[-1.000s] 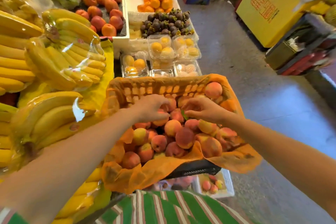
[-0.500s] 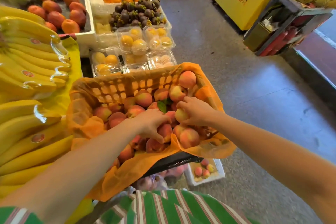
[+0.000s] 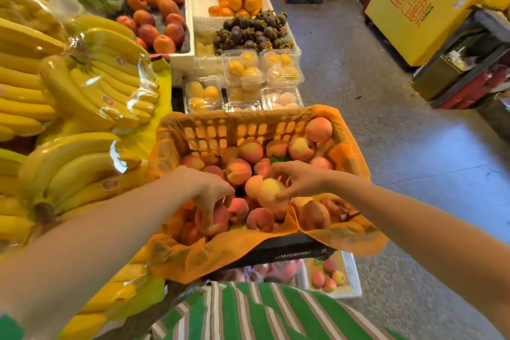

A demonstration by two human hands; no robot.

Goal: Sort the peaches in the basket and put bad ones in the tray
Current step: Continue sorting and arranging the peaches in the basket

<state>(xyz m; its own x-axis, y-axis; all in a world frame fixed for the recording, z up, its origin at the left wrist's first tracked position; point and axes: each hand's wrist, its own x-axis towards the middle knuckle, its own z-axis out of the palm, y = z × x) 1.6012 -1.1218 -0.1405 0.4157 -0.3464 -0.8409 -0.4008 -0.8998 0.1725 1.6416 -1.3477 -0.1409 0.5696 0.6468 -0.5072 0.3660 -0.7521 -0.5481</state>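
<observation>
A black plastic basket (image 3: 292, 252) lined with orange paper holds many red-yellow peaches (image 3: 249, 150). My left hand (image 3: 211, 193) reaches down into the near left part and its fingers curl round a reddish peach (image 3: 214, 219). My right hand (image 3: 299, 178) grips a pale yellow-pink peach (image 3: 270, 190) near the middle of the pile. A white foam tray (image 3: 352, 279) with three small peaches sits on the floor below the basket's near right corner.
Bagged banana bunches (image 3: 82, 91) crowd the stall at the left. Clear boxes of yellow fruit (image 3: 248, 74), mangosteens (image 3: 251, 29) and oranges lie beyond the basket. A grey floor stretches to the right, with a yellow freezer (image 3: 411, 14) at the far right.
My left hand slid toward the basket's near left edge and closed on a reddish peach. My right hand turned the pale peach so its yellow side faces up.
</observation>
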